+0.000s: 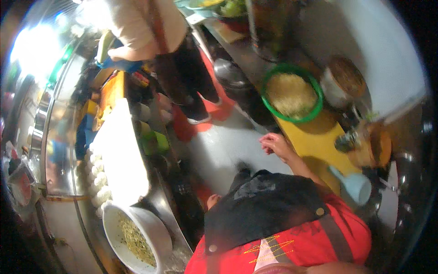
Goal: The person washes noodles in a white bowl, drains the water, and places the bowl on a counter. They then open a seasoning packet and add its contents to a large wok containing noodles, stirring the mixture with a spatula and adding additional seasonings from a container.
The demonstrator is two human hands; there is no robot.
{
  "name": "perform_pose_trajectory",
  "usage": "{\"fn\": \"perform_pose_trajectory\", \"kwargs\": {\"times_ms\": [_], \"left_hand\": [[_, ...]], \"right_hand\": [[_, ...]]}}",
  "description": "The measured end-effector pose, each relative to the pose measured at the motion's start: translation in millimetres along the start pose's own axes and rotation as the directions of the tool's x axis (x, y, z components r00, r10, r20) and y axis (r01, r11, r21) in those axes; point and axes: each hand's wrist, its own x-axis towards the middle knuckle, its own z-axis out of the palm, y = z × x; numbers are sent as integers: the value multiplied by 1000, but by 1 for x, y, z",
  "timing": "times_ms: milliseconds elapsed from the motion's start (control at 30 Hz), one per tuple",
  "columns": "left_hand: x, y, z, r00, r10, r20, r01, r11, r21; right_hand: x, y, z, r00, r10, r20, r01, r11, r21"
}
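Observation:
My right hand (274, 145) hangs over the grey floor beside the yellow board (309, 137), fingers loosely curled and nothing seen in them. Only a small part of my left hand (214, 200) shows at the left edge of my dark apron (263, 205); its fingers are mostly hidden. Ahead of my right hand, a green-rimmed basin (321, 102) holds a pale, shredded-looking heap (291, 94). To my left, a large white bowl (160, 229) contains a chopped green and yellowish mix (135, 239). A light blue dipper (356, 187) lies near my right elbow.
A bright white board (125, 161) runs along the left counter, with a row of rounded white pieces (99, 178) beside it. Ahead, another person (174, 51) stands at that counter, holding a long pale green vegetable (104, 46). A metal lid or pan (229, 73) sits low in the middle.

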Motion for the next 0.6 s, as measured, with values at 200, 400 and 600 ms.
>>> {"fn": "perform_pose_trajectory", "kwargs": {"times_ms": [200,400,600], "left_hand": [[91,159,11,992,123,-8,-123,992,38],[159,263,31,972,216,88,-216,976,-1],[196,380,89,965,115,235,-132,990,56]], "right_hand": [[97,-69,28,999,-31,-16,31,1000,-1],[191,-113,75,999,40,9,-39,999,-32],[271,-130,53,977,96,-190,-98,995,0]]}}
